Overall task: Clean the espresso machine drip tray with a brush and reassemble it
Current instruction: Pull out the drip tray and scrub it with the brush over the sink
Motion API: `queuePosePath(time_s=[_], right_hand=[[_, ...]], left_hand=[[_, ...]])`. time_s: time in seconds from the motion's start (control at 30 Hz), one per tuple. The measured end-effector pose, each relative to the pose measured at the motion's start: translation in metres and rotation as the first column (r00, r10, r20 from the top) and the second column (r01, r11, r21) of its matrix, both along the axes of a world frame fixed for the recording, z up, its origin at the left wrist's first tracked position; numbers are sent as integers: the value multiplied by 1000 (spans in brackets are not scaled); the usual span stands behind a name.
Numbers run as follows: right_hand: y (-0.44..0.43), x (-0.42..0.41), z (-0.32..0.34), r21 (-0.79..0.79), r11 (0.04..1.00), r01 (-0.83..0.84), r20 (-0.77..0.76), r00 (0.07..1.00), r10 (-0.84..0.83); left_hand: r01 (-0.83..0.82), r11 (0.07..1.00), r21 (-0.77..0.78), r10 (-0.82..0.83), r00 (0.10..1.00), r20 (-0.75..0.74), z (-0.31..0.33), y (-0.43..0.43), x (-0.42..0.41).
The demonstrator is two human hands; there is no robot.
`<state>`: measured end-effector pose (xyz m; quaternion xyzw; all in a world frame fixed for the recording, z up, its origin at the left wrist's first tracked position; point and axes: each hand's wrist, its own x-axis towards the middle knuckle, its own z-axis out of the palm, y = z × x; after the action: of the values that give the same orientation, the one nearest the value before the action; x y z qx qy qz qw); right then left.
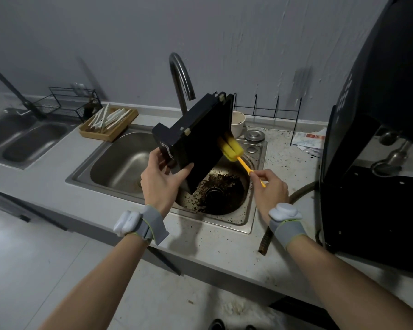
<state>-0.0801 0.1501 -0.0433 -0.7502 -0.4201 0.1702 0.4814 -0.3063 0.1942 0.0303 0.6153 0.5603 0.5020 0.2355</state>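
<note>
Counter (57, 186) of grey stone carried, at the upper left of the frame, a wooden tray (109, 126) of white sticks beside a wire rack (69, 101). At centre, the left hand (161, 177) gripped the lower corner of the black drip tray (196, 139), fingers closed around its edge, holding it tilted on end above the steel sink (119, 160), whose basin was littered with dark coffee grounds near the drain. Right of centre, the right hand (270, 186) pinched the orange handle of the yellow sponge brush (231, 148), its head pressed against the tray's right side. An espresso machine (372, 139) stood at the right edge.
</note>
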Motion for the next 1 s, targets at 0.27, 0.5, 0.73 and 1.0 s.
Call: queuePosePath(time_s=[0.27,0.5,0.73,1.0], right_hand=[[-7,28,-22,-279,953,-119,121,980,158],[-12,42,-21,-49,998,25,4,1000,-25],[-11,26,7,198,977,-85,-64,993,99],[-20,9,23,318,917,-240,-15,966,258]], left_hand=[[-25,999,-24,27,998,50,-1,-2,2],[-49,998,-48,53,994,97,7,-10,6],[-28,989,-149,68,961,269,7,-30,15],[51,973,-225,61,883,465,4,-54,19]])
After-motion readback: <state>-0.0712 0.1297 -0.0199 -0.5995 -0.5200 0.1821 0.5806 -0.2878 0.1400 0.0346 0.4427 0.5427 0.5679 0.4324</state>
